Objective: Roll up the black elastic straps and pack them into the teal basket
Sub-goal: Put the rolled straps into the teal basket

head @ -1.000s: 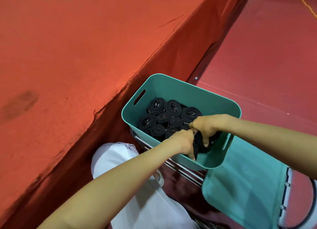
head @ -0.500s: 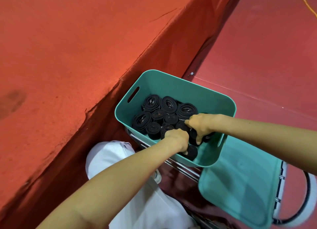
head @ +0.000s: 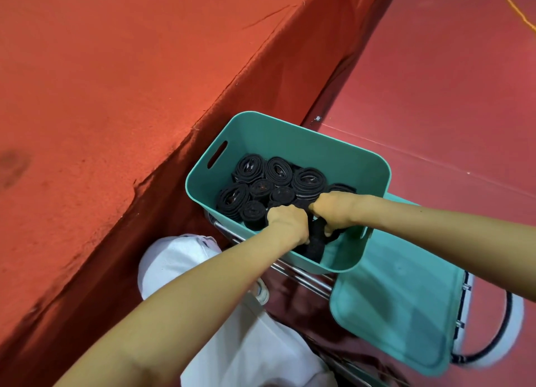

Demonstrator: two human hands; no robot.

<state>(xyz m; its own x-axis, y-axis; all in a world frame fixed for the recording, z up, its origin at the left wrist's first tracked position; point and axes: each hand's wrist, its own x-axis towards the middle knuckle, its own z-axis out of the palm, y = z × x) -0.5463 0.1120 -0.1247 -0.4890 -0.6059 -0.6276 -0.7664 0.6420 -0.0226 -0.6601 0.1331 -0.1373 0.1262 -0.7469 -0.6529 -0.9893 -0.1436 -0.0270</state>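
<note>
A teal basket (head: 293, 134) sits beside a red-covered table. Several rolled black elastic straps (head: 278, 170) stand on end inside it, packed along the far and left side. Both hands are down in the basket's near right corner. My left hand (head: 288, 223) and my right hand (head: 336, 211) are closed side by side on a black strap roll (head: 316, 241) that sits between them, low against the basket's near wall. Part of that roll is hidden under my fingers.
The red cloth-covered table (head: 116, 96) fills the left, its edge touching the basket's left side. A teal lid or seat (head: 400, 308) lies below right on a metal-tube frame (head: 301, 276). My white trouser leg (head: 203, 270) is below. Red floor (head: 449, 96) spreads to the right.
The view has shifted slightly. Both hands have stayed in the near right corner of the basket, pressing the roll a little lower.
</note>
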